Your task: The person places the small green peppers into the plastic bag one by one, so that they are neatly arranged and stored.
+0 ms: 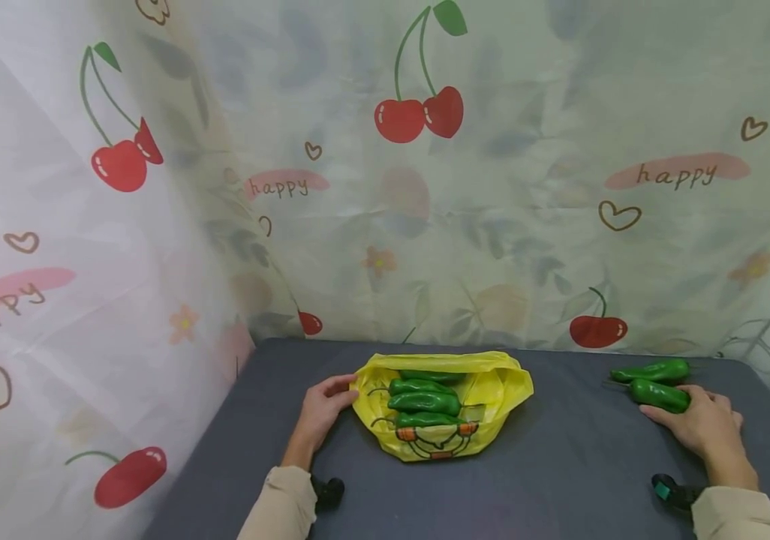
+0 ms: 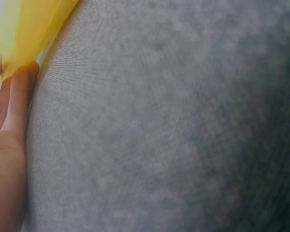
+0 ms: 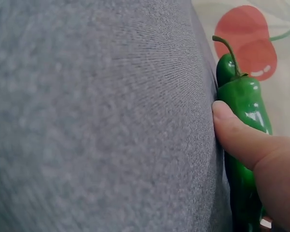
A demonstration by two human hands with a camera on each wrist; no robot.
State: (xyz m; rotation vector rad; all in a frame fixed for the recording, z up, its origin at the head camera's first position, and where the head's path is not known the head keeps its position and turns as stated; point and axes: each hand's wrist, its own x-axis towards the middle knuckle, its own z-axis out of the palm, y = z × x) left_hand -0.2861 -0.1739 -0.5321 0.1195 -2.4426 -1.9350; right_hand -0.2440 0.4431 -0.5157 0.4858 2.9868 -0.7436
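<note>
A yellow plastic bag (image 1: pixel 508 397) lies with its mouth spread wide, several green peppers (image 1: pixel 424 403) inside it. My left hand (image 1: pixel 320 411) is at the bag's left rim; in the left wrist view its thumb and fingers (image 2: pixel 20 92) pinch the yellow plastic (image 2: pixel 31 29). Far to the right, my right hand (image 1: pixel 705 424) holds a green pepper (image 1: pixel 658 394) at the table surface. The right wrist view shows the thumb (image 3: pixel 239 137) along this pepper (image 3: pixel 243 99), its curved stem pointing up. Another green pepper (image 1: pixel 651 372) lies just behind it.
The dark grey cloth-covered table (image 1: pixel 560 480) carries everything. A cherry-printed curtain (image 1: pixel 493 225) hangs along the back edge, and more of it (image 1: pixel 88 360) hangs at the left. Black wrist cameras (image 1: pixel 674 491) sit by the sleeves.
</note>
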